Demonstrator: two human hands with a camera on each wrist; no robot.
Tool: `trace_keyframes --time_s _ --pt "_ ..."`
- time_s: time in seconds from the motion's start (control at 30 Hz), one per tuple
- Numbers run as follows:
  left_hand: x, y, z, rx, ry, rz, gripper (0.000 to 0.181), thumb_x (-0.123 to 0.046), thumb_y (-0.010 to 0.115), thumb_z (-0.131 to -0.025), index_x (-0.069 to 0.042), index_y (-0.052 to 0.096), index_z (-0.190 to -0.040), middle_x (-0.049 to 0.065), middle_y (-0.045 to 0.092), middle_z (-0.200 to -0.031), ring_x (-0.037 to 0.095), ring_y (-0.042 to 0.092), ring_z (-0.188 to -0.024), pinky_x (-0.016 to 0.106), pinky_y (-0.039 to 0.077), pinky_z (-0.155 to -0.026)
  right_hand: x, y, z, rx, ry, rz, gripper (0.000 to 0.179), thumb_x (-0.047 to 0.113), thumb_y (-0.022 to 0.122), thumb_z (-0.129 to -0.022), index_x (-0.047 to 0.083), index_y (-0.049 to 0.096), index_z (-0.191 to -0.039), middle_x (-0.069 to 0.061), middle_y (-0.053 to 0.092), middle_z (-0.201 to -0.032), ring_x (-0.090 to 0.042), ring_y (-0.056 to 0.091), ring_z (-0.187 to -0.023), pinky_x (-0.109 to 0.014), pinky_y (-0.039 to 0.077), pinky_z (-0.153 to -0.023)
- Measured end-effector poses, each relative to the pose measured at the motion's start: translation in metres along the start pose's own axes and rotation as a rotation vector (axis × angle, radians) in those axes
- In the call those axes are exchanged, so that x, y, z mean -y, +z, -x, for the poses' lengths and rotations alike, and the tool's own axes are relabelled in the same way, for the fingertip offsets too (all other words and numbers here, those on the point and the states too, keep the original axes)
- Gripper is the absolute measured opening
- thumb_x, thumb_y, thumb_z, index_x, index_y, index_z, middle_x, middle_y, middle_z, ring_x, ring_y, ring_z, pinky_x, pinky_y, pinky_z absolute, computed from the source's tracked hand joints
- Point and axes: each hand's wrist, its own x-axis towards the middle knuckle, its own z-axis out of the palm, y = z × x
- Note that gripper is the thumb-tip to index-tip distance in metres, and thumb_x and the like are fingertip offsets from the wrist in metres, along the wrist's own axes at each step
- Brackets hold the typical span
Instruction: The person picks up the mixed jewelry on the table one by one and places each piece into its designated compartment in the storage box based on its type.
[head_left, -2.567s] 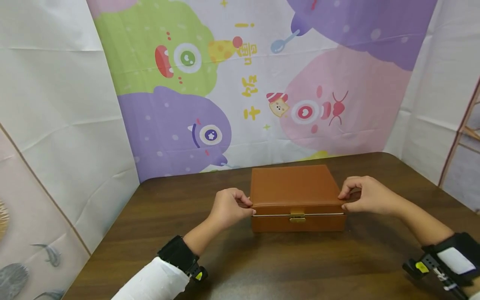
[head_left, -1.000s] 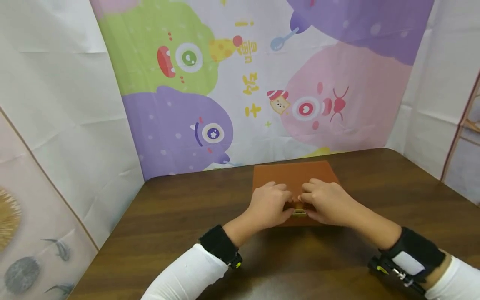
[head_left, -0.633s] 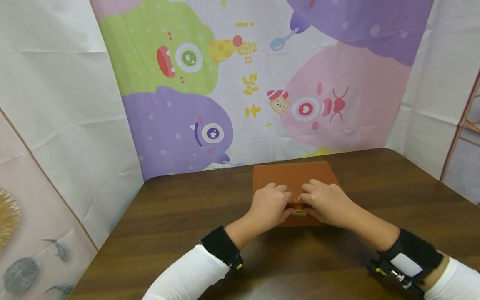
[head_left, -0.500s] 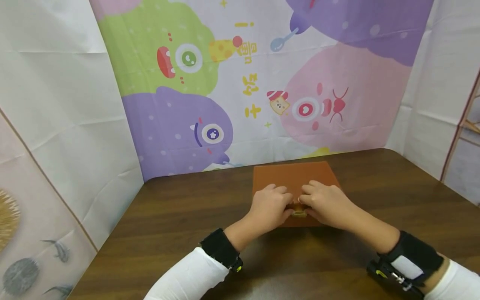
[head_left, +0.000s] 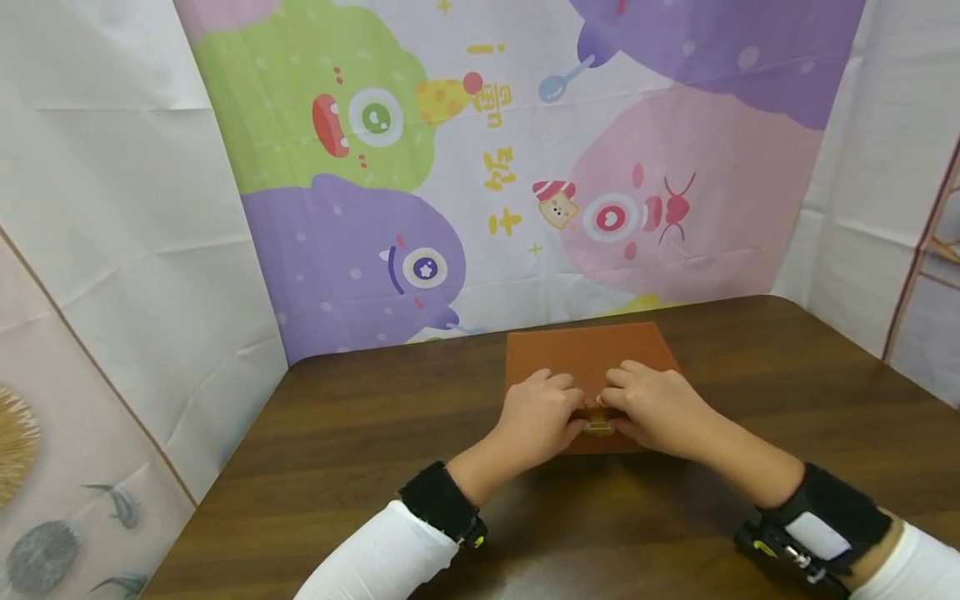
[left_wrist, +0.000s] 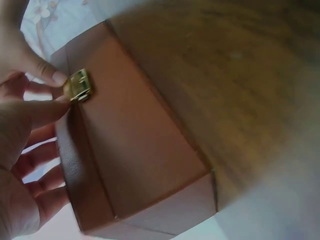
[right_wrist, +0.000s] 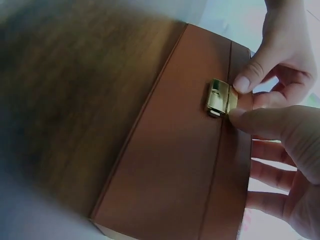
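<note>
A brown leather-look box (head_left: 588, 346) sits on the table with its lid down. Its gold clasp (head_left: 598, 427) is at the middle of the front, over the lid seam. My left hand (head_left: 536, 412) and right hand (head_left: 656, 408) grip the lid's front edge on either side of the clasp. Fingers curl over the lid's top, and both thumbs press the front. In the left wrist view, both thumb tips touch or nearly touch the clasp (left_wrist: 80, 85). The right wrist view shows the clasp (right_wrist: 217, 97) flat against the front and a dark, thin seam.
The dark wooden table (head_left: 360, 433) extends around the box. A cartoon-print cloth (head_left: 502, 275) hangs behind its far edge, with white cloth (head_left: 150, 200) at the left. Each forearm wears a black strap (head_left: 438, 500) with a small camera.
Both hands have left the lid's front corners and moved inward to the clasp, where they have stayed almost still for the last second. The box has hardly shifted.
</note>
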Motion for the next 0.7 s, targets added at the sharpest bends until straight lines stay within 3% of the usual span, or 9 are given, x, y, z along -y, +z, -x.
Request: trace_keyframes --time_s 0.1,0.17,0.23,0.3,0.4,0.5,0.6,0.7 --pt "0.007 -0.004 -0.002 0.039 0.01 0.1 0.014 -0.034 0.077 -0.084 -0.022 0.076 -0.092 -0.01 0.062 -0.084 0.008 0.054 -0.073 0.018 0.046 -0.056 -0.006 -0.005 -0.002 0.014 0.001 -0.054 0.028 0.018 0.09 -0.066 0.016 0.069 -0.084 0.005 0.055 -0.083 -0.013 0.05 -0.073 -0.022 0.043 -0.049" --pt "0.015 -0.009 -0.003 0.067 0.007 0.227 0.012 -0.03 0.076 -0.086 -0.021 0.077 -0.094 -0.011 0.065 -0.085 0.006 0.057 -0.076 0.018 0.047 -0.06 -0.013 -0.009 -0.003 0.012 0.025 -0.094 0.027 0.019 0.089 -0.069 0.015 0.072 -0.089 0.004 0.059 -0.088 -0.013 0.055 -0.077 -0.026 0.048 -0.054" --pt "0.025 -0.012 -0.005 0.082 -0.019 0.365 0.009 -0.026 0.074 -0.087 -0.02 0.078 -0.092 -0.011 0.068 -0.084 0.005 0.059 -0.076 0.018 0.047 -0.062 -0.021 -0.014 -0.003 0.005 0.098 -0.129 0.028 0.02 0.087 -0.072 0.013 0.073 -0.094 0.002 0.062 -0.094 -0.016 0.059 -0.083 -0.032 0.053 -0.062" --pt "0.036 -0.015 -0.005 0.071 -0.072 0.466 0.007 -0.023 0.073 -0.088 -0.019 0.078 -0.088 -0.01 0.069 -0.083 0.005 0.06 -0.077 0.019 0.047 -0.066 -0.03 -0.019 -0.003 -0.001 0.222 -0.143 0.028 0.021 0.085 -0.075 0.01 0.073 -0.097 -0.003 0.064 -0.098 -0.02 0.062 -0.085 -0.038 0.054 -0.066" --pt "0.054 -0.015 -0.003 0.035 -0.221 0.561 0.006 -0.019 0.073 -0.087 -0.016 0.079 -0.086 -0.006 0.071 -0.086 0.011 0.062 -0.082 0.026 0.05 -0.071 -0.047 -0.025 -0.001 0.035 0.452 -0.182 0.03 0.019 0.081 -0.079 0.003 0.071 -0.102 -0.011 0.065 -0.098 -0.026 0.062 -0.084 -0.045 0.053 -0.07" --pt "0.069 -0.009 0.002 0.033 -0.413 0.66 0.015 -0.02 0.075 -0.085 -0.011 0.076 -0.096 0.001 0.071 -0.097 0.019 0.065 -0.094 0.035 0.053 -0.081 -0.065 -0.025 0.004 0.119 0.629 -0.283 0.037 0.02 0.074 -0.085 -0.005 0.065 -0.11 -0.021 0.065 -0.102 -0.035 0.062 -0.089 -0.051 0.051 -0.075" --pt "0.082 0.0 0.007 0.087 -0.593 0.819 0.033 -0.023 0.079 -0.083 -0.006 0.069 -0.11 0.008 0.068 -0.11 0.027 0.063 -0.105 0.04 0.052 -0.088 -0.081 -0.02 0.011 0.204 0.724 -0.404 0.046 0.026 0.069 -0.09 -0.01 0.059 -0.115 -0.028 0.063 -0.109 -0.041 0.061 -0.096 -0.054 0.05 -0.079" --pt "0.089 0.01 0.01 0.169 -0.739 1.034 0.051 -0.022 0.081 -0.081 -0.004 0.059 -0.123 0.016 0.059 -0.125 0.033 0.058 -0.112 0.046 0.053 -0.088 -0.091 -0.015 0.017 0.276 0.804 -0.536 0.053 0.032 0.065 -0.093 -0.012 0.053 -0.12 -0.032 0.057 -0.116 -0.041 0.061 -0.092 -0.049 0.054 -0.073"
